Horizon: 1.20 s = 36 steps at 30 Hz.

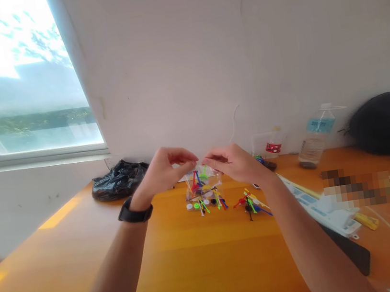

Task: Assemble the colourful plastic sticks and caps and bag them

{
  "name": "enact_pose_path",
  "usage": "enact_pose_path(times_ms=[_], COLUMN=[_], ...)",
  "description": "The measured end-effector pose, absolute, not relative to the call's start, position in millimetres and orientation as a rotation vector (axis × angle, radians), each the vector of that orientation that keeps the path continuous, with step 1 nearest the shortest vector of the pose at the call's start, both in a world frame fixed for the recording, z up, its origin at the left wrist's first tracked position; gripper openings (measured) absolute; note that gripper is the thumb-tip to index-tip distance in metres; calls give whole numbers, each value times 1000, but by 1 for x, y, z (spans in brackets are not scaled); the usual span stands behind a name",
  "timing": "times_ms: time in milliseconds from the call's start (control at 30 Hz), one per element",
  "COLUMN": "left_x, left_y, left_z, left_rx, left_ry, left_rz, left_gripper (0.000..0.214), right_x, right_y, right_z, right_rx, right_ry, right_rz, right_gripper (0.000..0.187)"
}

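Both my hands are raised above the orange table (204,260), pinching the top edge of a small clear plastic bag (203,183). My left hand (167,169), with a black watch on its wrist, grips the bag's left corner. My right hand (233,162) grips the right corner. The bag hangs between them and holds colourful thin sticks and small round pieces. Under the bag lie loose sticks and small caps (203,205). A second cluster of coloured sticks (250,203) lies to the right.
A crumpled black plastic bag (119,178) sits at the back left. A water bottle (315,138), a clear cup (269,145) and a black bag (388,123) stand along the white wall. White cards and a dark flat object (335,213) lie at my right forearm.
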State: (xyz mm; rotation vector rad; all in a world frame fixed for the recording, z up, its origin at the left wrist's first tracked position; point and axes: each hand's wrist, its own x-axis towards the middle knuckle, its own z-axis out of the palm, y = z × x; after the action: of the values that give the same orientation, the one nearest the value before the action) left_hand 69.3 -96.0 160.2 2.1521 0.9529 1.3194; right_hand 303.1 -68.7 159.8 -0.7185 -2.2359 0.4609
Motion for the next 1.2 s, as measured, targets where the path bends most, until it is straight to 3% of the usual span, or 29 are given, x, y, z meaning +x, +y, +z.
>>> enact_pose_path(times_ms=[400, 600, 767, 1033, 1200], left_x=[56, 58, 75, 103, 107], left_y=[-94, -90, -88, -87, -90], left_z=[160, 158, 150, 135, 134], left_rx=[2186, 2341, 2457, 2394, 2344], left_ry=[906, 1135, 1282, 1298, 1285], left_rz=[852, 997, 1325, 1543, 1574], left_gripper=[43, 34, 31, 27, 30], right_x=[296, 294, 276, 251, 250], right_y=[-66, -60, -45, -60, -61], right_z=[156, 149, 134, 127, 125], right_rx=[-743, -820, -807, -783, -767], right_ry=[-2251, -2226, -1885, -1580, -1550], right_rz=[484, 478, 566, 173, 160], right_gripper=[38, 41, 33, 32, 32])
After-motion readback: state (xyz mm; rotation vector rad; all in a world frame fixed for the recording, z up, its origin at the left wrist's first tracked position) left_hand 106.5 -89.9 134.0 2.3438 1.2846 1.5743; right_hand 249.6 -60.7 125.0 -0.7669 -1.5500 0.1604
